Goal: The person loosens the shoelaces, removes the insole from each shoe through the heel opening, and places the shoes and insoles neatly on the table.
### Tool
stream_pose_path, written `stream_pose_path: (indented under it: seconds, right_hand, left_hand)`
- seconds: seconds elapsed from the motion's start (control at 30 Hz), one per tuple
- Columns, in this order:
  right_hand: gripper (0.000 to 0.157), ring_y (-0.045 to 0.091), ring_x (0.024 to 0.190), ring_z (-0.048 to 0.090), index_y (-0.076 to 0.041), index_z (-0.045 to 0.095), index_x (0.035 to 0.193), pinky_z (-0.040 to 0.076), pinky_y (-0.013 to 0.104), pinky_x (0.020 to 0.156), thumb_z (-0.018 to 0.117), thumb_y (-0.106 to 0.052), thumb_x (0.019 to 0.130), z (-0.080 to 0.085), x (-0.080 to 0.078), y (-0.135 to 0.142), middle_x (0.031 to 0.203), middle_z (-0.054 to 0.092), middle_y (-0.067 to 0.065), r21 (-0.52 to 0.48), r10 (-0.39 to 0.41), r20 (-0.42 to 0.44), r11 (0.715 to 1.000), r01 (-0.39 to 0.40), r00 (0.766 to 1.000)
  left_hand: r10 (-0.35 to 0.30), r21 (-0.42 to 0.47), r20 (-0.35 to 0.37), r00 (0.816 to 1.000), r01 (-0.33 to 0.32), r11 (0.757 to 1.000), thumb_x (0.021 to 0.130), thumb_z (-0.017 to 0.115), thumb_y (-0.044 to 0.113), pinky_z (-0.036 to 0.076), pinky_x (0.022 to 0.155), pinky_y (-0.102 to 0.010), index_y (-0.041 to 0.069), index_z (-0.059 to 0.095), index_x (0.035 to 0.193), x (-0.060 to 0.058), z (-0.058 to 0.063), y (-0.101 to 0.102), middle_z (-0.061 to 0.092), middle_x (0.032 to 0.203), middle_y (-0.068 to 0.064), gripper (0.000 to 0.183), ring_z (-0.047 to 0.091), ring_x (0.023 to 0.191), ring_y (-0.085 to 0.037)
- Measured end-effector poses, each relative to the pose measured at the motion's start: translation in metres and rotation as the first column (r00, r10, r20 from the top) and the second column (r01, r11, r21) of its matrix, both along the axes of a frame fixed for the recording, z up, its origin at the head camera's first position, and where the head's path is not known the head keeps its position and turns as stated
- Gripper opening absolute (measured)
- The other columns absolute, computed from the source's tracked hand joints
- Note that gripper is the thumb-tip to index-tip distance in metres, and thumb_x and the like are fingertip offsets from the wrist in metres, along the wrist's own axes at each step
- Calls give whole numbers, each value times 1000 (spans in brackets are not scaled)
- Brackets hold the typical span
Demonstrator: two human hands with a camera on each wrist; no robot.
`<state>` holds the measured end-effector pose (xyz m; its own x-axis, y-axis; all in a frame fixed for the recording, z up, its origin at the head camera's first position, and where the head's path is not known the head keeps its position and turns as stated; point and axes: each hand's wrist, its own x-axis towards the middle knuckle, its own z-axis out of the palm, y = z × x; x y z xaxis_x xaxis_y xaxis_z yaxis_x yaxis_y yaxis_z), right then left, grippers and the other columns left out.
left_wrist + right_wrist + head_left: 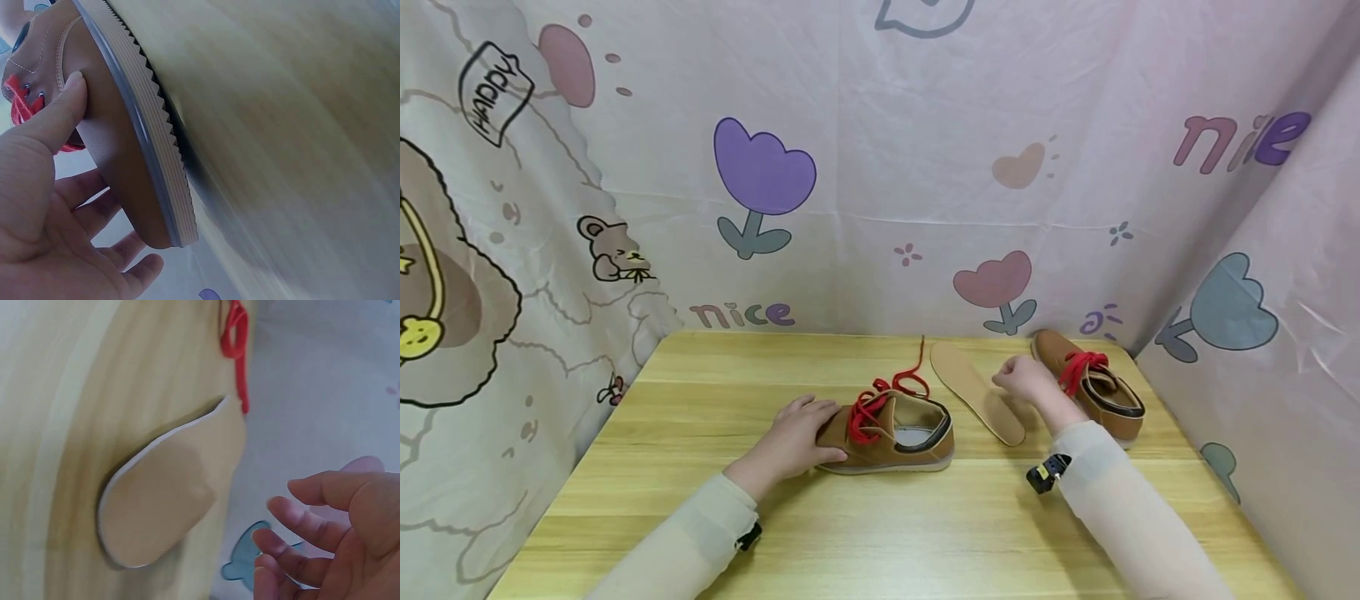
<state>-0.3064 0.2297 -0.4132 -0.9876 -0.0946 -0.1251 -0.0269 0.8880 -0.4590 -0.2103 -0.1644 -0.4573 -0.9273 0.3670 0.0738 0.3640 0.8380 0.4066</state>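
Around the toe of a brown shoe (pixel 917 454) my left hand (pixel 793 437) holds on, its thumb on the near side and its fingers on the far side. The shoe stands upright, with its heel to the right and red laces (pixel 865 417) loosened, one end trailing back. A tan insole (pixel 973 392) lies flat on the table to the right of this shoe. Just beside and above the insole hovers my right hand (pixel 1030 383), apart from it. In the right wrist view that hand's fingers (pixel 300 519) are loosely bent with nothing between them.
A second brown shoe (pixel 1116 412) with tied red laces stands at the table's back right, close to my right forearm. Printed curtains (pixel 880 167) hang behind the wooden table (pixel 880 533) and at both sides. Small black cameras (pixel 1048 473) sit on both wrists.
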Motion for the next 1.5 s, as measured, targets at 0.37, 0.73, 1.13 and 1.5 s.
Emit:
stream_pose_path:
  seconds: [0.37, 0.73, 1.13, 1.5]
  right_hand:
    - [20, 18, 72, 56, -10, 67, 85, 46, 35, 67, 62, -27, 94, 16, 14, -14, 84, 64, 3, -1, 52, -52, 999, -52, 997]
    - [20, 24, 81, 62, -8, 71, 88, 52, 45, 77, 64, -26, 94, 22, 33, -36, 93, 70, 7, -12, 112, -122, 993, -115, 986]
    - [27, 18, 75, 56, -11, 74, 82, 47, 35, 67, 65, -30, 98, 11, 55, -70, 101, 69, 8, -31, 204, -146, 977, -210, 968]
    - [21, 28, 93, 64, -13, 73, 76, 51, 44, 82, 69, -22, 95, 3, 64, -82, 99, 68, 8, -21, 245, -190, 967, -254, 951]
  left_hand:
    - [-7, -3, -2, 1000, 7, 1000, 82, 82, 43, 25, 112, -66, 3, 54, 143, 1, 2, 0, 52, 146, -14, 78, 35, 140, -46]
    - [-8, 2, -5, 1000, 8, 1000, 82, 82, 43, 26, 112, -65, 4, 55, 143, 1, 1, 1, 53, 145, -15, 77, 36, 140, -46]
    - [-3, -5, 3, 1000, 3, 1000, 82, 81, 43, 25, 113, -65, 4, 54, 144, 2, 3, 1, 52, 146, -14, 78, 35, 140, -45]
    - [-19, -12, -8, 1000, 19, 1000, 82, 80, 45, 26, 112, -65, 5, 53, 145, 1, 1, -2, 51, 147, -15, 79, 35, 140, -46]
